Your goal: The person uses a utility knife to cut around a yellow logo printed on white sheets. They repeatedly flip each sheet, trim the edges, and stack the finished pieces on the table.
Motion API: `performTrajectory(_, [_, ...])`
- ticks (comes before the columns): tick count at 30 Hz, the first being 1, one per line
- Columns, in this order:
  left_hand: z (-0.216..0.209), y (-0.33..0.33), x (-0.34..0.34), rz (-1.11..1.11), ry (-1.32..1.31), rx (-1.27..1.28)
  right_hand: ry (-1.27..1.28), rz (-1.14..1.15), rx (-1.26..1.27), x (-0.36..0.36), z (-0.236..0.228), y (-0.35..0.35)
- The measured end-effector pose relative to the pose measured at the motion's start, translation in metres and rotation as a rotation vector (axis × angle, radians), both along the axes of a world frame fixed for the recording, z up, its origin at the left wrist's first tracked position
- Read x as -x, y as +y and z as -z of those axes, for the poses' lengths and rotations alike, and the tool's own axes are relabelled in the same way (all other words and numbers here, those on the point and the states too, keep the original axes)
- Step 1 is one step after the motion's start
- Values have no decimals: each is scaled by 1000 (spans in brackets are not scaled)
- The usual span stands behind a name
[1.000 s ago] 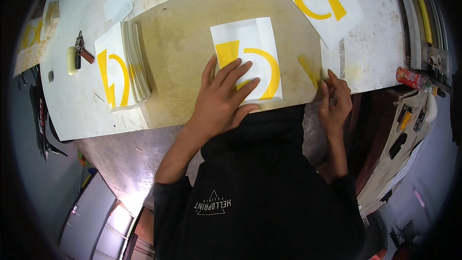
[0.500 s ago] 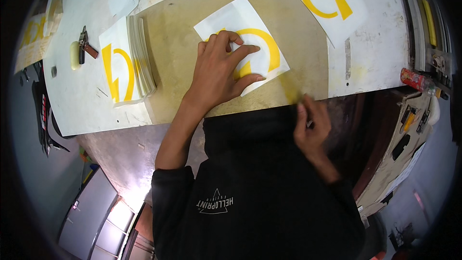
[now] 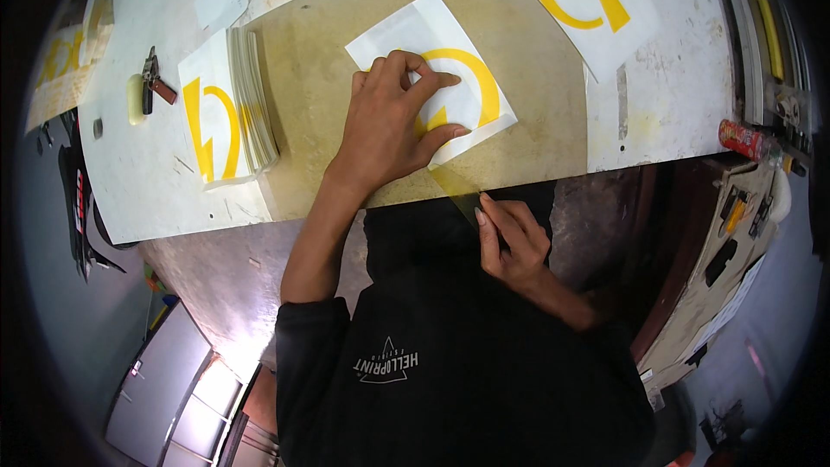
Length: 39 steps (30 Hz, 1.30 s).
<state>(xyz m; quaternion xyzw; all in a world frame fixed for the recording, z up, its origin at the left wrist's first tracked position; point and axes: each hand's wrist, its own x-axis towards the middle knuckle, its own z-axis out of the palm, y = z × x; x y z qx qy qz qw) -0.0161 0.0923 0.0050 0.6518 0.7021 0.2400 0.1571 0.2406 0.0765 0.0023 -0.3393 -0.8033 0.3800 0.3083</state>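
Observation:
My left hand [image 3: 385, 117] rests on a white sheet [image 3: 432, 13] bearing a yellow curved and pointed design [image 3: 487, 91]. Its thumb and index finger are spread over the sheet, the other fingers curled; part of the design is hidden beneath the hand. At the table's front edge, my right hand [image 3: 519, 246] pinches a thin, see-through yellow strip [image 3: 458, 190] between thumb and fingers. The strip's far end reaches the sheet's lower corner; whether they touch I cannot tell.
To the left stands a thick stack of similar printed sheets [image 3: 207, 130]. Beyond it lie pliers-like cutters [image 3: 156, 85] and a pale yellow block [image 3: 136, 99]. Another printed sheet [image 3: 605, 43] is at the far right. A red can [image 3: 740, 140] sits near the right edge.
My right hand has moved left and slightly down, bringing the yellow strip below the sheet's lower corner. My left hand and the sheet have shifted very slightly left.

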Motion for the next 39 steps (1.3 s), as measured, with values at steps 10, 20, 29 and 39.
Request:
performTrajectory(10, [-8,-4,-7,7,-2,-72,-207,322,-302,-19,8,64])
performTrajectory(20, [-27,-33,-36,-170,-678,-4,-358,504,-338,-39,11,116])
performTrajectory(29, [-90,-101,82,-584,-406,-847,-232,380,-260,-31,7,121])
performTrajectory(39, [-96,-151,103,-466,209,112,-351,184,-526,2,-13,200])
